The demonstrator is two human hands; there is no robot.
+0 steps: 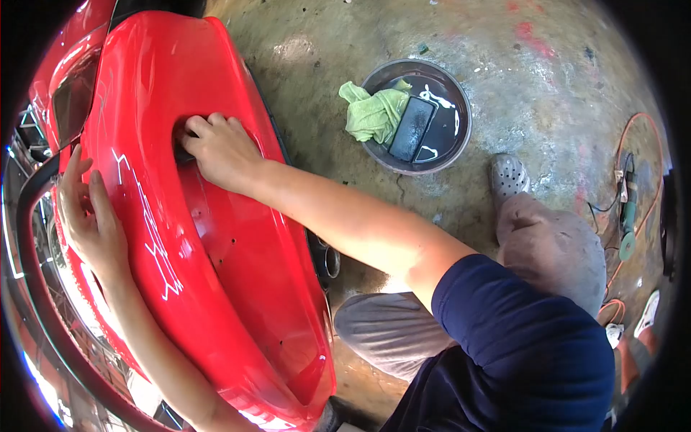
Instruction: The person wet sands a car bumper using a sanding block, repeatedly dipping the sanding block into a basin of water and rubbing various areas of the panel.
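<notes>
Bumper (216,245), long, curved, shiny and red, fills the left half of the view, and the 2 bare hands are both at it. It has a long hollow with at least 2 small dark holes in its red face. The right hand (222,150) is at the top end of that hollow. Its fingers are bent and close together, and they reach into a dark gap, so the bumper lies under and around the grip. The fingertips are hidden, so I cannot tell if they pinch anything.

The left hand (93,216) is at the far left edge of the bumper. Its fingers are apart, with nothing held in them. I cannot tell how hard it leans on the red side.

Just beside the bumper is a round silver metal pipe (332,262). Past it, on the grey, stained floor (309,108), stands a round dark tub (464,119) of water. A light green cloth (373,115) hangs over its rim, and a black block-shaped thing (413,129) sits in the tub. Near the tub is a grey shoe with holes (510,176). Well apart, at the right, lies a green tool (629,209) near an orange cord (659,158).
</notes>
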